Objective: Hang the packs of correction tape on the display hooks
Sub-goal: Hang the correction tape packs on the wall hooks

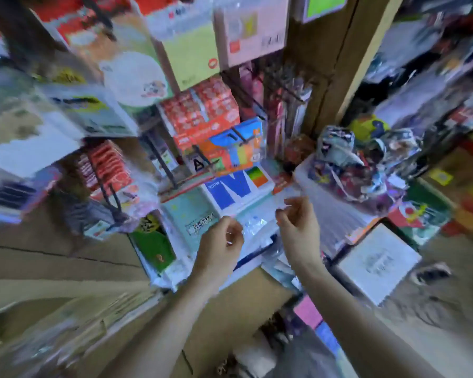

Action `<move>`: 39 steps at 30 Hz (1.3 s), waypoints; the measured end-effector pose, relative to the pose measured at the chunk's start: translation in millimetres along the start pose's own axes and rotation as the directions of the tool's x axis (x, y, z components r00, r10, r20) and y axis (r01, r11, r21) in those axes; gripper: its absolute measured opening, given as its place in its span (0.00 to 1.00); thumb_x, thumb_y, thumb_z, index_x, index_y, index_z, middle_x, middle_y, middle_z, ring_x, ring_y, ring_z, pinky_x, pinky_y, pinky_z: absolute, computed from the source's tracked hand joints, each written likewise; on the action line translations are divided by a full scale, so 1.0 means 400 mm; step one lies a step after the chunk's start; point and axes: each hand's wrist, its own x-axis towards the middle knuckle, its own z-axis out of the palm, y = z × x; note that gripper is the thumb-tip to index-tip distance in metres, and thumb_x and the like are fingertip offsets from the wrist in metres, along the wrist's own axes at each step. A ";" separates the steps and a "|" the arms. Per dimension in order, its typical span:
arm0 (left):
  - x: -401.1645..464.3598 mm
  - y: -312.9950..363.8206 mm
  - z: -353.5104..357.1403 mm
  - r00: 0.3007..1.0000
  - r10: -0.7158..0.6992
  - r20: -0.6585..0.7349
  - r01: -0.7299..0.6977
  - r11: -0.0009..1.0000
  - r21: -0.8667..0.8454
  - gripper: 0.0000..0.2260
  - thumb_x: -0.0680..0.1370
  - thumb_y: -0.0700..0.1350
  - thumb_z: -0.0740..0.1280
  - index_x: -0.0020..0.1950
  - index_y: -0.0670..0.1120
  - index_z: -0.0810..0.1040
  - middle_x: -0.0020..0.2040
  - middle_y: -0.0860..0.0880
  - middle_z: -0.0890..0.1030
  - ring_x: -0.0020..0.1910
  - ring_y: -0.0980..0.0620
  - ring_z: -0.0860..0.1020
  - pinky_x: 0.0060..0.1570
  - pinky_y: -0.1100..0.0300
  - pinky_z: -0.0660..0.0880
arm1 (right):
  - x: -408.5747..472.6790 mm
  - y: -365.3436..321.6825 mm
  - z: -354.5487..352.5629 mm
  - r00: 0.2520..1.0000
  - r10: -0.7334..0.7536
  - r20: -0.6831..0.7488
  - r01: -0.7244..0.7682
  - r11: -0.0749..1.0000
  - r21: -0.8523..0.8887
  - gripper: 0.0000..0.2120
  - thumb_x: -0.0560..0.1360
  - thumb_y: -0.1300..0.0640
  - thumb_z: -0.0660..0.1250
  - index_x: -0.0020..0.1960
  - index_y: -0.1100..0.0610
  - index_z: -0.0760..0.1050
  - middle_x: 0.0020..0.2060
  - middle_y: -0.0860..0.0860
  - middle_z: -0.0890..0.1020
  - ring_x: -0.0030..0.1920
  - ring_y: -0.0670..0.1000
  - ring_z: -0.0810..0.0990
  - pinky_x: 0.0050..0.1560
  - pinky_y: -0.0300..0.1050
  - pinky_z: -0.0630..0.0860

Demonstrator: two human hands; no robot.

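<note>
Strongly blurred view of a crowded stationery display. Left hand [221,242] raised in the lower middle, fingers curled inward, seemingly pinching the left edge of a clear, shiny plastic pack [253,226]; grip not sharp enough to confirm. Right hand [298,223] beside it, just to the right, fingers bent and loosely curled near the pack's upper right edge; holding or only touching, cannot tell. Contents of the clear pack too blurred to read, so not sure whether correction tape. Pack held between both hands, in front of a white and blue flat package [231,190] with large blue letters. Above that, black metal display hooks [161,162] sticking out toward the camera, some carrying red and orange carded packs [107,165], another carrying a colourful blue-orange-yellow pack [238,148]. Higher up, a stack of red-orange small boxes [205,115] and pale green and pink paper pads [191,50] hanging. At right, a clear plastic bin [336,205] filled with a heap of small colourful wrapped items [358,159], mixed together. Below right, a white square flat box [377,261]. At lower left, a brown cardboard surface [52,257] and a green pack [155,245] standing in the lower row.
</note>
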 end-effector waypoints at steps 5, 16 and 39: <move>0.008 -0.210 0.155 0.956 -0.243 0.165 0.231 0.969 0.087 0.03 0.83 0.40 0.67 0.54 0.44 0.80 0.48 0.49 0.83 0.48 0.48 0.82 0.45 0.55 0.79 | -0.022 0.315 0.022 0.927 0.362 -0.094 -0.372 0.921 -0.116 0.07 0.80 0.60 0.67 0.57 0.57 0.73 0.48 0.53 0.82 0.48 0.54 0.81 0.51 0.49 0.76; 0.168 -0.445 0.517 0.800 -0.370 0.473 0.261 0.923 0.281 0.24 0.86 0.53 0.63 0.80 0.47 0.66 0.72 0.49 0.75 0.60 0.51 0.76 0.52 0.57 0.76 | 0.043 0.829 0.001 0.700 0.708 -0.087 -0.713 0.687 -0.141 0.20 0.77 0.52 0.70 0.66 0.57 0.73 0.52 0.54 0.85 0.50 0.57 0.85 0.42 0.44 0.76; 0.393 -0.590 0.762 0.852 -0.107 0.513 -0.077 0.942 0.326 0.08 0.86 0.42 0.60 0.55 0.53 0.76 0.56 0.44 0.73 0.47 0.48 0.76 0.41 0.60 0.70 | 0.160 1.065 0.025 0.698 0.685 -0.207 -0.686 0.723 0.078 0.21 0.82 0.64 0.63 0.74 0.58 0.72 0.63 0.53 0.80 0.55 0.51 0.78 0.47 0.41 0.74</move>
